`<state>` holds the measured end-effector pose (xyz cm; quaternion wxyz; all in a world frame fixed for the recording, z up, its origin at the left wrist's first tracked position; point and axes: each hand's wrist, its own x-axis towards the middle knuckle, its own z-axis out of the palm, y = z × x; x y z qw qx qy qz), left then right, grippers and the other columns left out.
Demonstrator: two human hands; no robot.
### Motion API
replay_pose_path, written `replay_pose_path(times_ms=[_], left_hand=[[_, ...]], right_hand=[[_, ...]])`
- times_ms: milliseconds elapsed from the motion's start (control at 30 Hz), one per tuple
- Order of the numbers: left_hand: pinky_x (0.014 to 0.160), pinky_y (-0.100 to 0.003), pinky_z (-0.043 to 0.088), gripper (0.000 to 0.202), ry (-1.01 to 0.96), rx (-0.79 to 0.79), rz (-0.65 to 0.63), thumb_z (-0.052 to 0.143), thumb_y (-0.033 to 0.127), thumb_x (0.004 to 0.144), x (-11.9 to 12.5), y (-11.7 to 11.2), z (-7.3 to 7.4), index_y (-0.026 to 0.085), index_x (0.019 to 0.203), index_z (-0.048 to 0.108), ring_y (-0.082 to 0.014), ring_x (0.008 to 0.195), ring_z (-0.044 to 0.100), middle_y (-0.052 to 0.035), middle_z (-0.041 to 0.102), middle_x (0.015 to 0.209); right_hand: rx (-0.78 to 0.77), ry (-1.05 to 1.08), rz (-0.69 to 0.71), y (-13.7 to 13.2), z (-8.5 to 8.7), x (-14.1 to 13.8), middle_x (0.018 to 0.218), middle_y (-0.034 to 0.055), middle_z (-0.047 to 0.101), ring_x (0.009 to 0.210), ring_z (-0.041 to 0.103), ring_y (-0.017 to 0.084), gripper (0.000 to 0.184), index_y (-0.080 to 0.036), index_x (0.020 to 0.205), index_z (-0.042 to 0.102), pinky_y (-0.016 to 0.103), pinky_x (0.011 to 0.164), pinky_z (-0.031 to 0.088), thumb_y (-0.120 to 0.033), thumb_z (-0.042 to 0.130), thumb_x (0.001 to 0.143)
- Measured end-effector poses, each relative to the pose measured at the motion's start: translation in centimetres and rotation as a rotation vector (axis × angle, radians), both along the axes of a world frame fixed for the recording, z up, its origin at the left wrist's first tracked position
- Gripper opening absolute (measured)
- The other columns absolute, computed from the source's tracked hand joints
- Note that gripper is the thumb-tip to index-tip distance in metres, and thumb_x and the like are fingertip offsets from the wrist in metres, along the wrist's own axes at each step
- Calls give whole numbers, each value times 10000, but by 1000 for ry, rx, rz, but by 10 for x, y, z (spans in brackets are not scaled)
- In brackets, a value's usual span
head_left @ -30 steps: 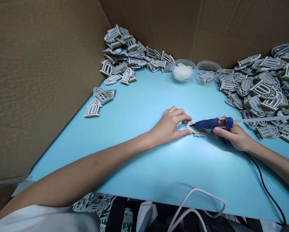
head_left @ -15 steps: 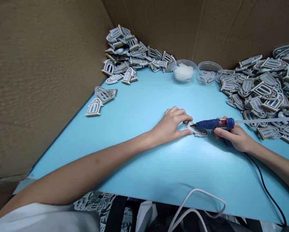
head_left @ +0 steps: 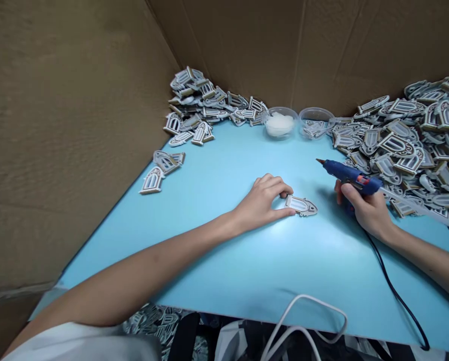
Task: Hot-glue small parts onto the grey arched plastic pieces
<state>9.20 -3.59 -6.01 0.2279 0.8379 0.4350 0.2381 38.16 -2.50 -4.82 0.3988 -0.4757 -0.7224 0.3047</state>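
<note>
My left hand (head_left: 267, 200) grips the flat end of a small arched window-shaped piece (head_left: 301, 205) between thumb and fingers. The piece lies on the blue tabletop (head_left: 224, 271), its pointed end toward the right. In my right hand (head_left: 367, 208) is a blue hot glue gun (head_left: 350, 175), raised off the table with its nozzle pointing up and left, apart from the piece. A long translucent glue stick (head_left: 420, 204) sticks out of the gun's back, and a black cord (head_left: 392, 286) hangs from its handle.
Heaps of similar pieces lie at the back left (head_left: 198, 100) and right (head_left: 401, 135). Between them stand a tub of white bits (head_left: 280, 123) and a tub with small pieces (head_left: 316, 123). Cardboard walls (head_left: 77, 125) enclose the table. A white cable (head_left: 318, 298) loops over the front edge.
The glue gun has lifted away from the piece, moving right and tilting nozzle-up. My left hand still holds the piece in about the same spot. The view has shifted slightly.
</note>
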Motion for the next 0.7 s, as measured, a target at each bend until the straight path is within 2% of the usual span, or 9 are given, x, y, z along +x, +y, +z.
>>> replay_pose_path(times_ms=[133,200,333,433,567,700], left_hand=[[948,-343,426,357,-47,26,-2,837,409,852,0,0,0,186,1070,663,-201,993,603,-30,705,1028],[933,-341,435,345,-69,37,-2,849,390,836,1,0,1,182,1039,663,-193,965,617,-25,709,1006],[892,-327,451,300,-132,42,30,862,329,784,2,-2,4,173,956,672,-180,907,634,-19,714,942],[812,-294,466,268,-260,-31,122,837,315,740,3,-4,8,170,903,681,-162,835,623,-17,703,887],[707,-267,455,329,-553,-222,361,821,420,689,0,3,12,162,823,667,-145,722,580,-6,648,747],[675,-267,486,407,-892,-457,463,832,477,638,-3,20,24,159,788,628,-151,702,589,-19,643,721]], right_hand=[[279,-272,16,6,0,3,763,25,540,669,503,206,321,-251,783,503,355,637,395,-489,617,966],[341,-365,16,9,-2,5,827,36,548,706,508,212,292,-246,809,493,354,661,392,-468,616,955],[285,-428,10,14,-7,5,858,33,546,706,500,201,263,-234,825,501,337,659,380,-442,639,907],[195,-444,33,14,-8,3,886,40,554,740,519,208,201,-219,860,542,329,671,380,-373,662,816],[72,-552,82,11,-3,-2,1013,76,608,844,569,235,255,-196,964,599,353,773,406,-312,659,745],[57,-591,82,10,-2,-4,1065,71,639,909,602,245,269,-198,999,615,360,819,395,-323,669,767]])
